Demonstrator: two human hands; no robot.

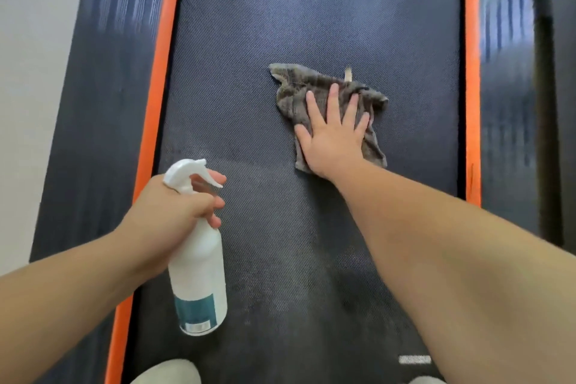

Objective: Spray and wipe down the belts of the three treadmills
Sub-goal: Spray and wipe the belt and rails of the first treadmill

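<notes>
A dark textured treadmill belt (pixel 249 40) runs up the middle of the head view. A crumpled grey cloth (pixel 299 84) lies on it right of centre. My right hand (pixel 333 131) presses flat on the cloth with straight, spread fingers. My left hand (pixel 174 203) grips the neck of a white spray bottle (pixel 199 262) with a teal label, held upright over the belt's left part, with a finger in front of the trigger. The belt below the cloth looks damp and streaked.
Orange strips (pixel 159 72) (pixel 472 72) line both sides of the belt, with dark side rails (pixel 103 87) (pixel 508 103) beyond them. A pale floor (pixel 28 40) lies to the left. My knees (pixel 168 372) show at the bottom edge.
</notes>
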